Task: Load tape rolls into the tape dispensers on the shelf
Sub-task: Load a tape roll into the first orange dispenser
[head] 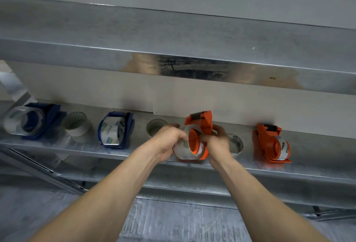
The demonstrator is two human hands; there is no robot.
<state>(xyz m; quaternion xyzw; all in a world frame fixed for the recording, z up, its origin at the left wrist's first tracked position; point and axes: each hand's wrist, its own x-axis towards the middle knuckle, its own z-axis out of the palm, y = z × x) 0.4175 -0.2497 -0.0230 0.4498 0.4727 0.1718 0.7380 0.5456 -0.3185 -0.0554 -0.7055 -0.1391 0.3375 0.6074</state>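
An orange tape dispenser sits tilted at the middle of the metal shelf. A clear tape roll is on its orange hub. My left hand grips the roll from the left. My right hand holds the dispenser's right side. Further right stands a second orange dispenser with a clear roll in it. To the left are two blue dispensers, each holding a clear roll.
Loose rolls stand on the shelf: a white one, a greenish one partly behind my left hand, and a clear one behind my right hand. A steel shelf hangs overhead.
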